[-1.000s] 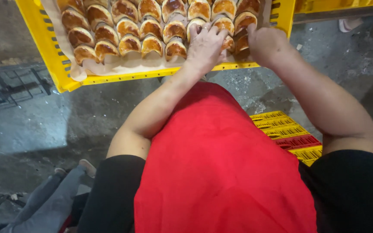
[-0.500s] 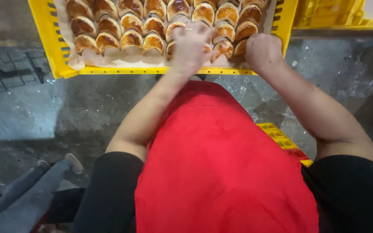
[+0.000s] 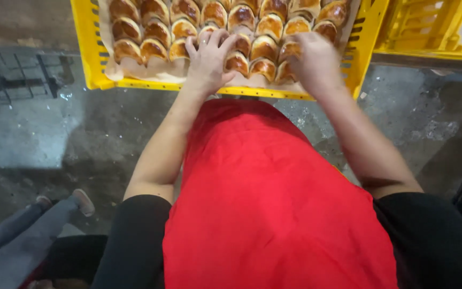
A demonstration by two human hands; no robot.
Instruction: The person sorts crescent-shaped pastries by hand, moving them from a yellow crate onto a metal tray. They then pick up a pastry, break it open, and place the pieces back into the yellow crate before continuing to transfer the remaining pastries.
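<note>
A yellow plastic crate (image 3: pixel 89 59) lined with paper holds several rows of golden-brown baked buns (image 3: pixel 156 29). My left hand (image 3: pixel 207 59) lies flat with fingers spread over the buns in the front rows near the middle. My right hand (image 3: pixel 314 61) is curled over buns at the crate's front right, fingers down among them; whether it grips one is hidden. A red apron (image 3: pixel 274 203) covers my front below both arms.
A second yellow crate (image 3: pixel 434 27) stands at the top right. Wet grey concrete floor (image 3: pixel 38 134) lies below. A dark metal grate (image 3: pixel 12 77) is at the left. Another person's grey-trousered leg and shoe (image 3: pixel 76 200) show at the bottom left.
The view has shifted, so the crate sits further right and higher. My left hand has spread out flat over the front buns. My right hand stays on the front right buns.
</note>
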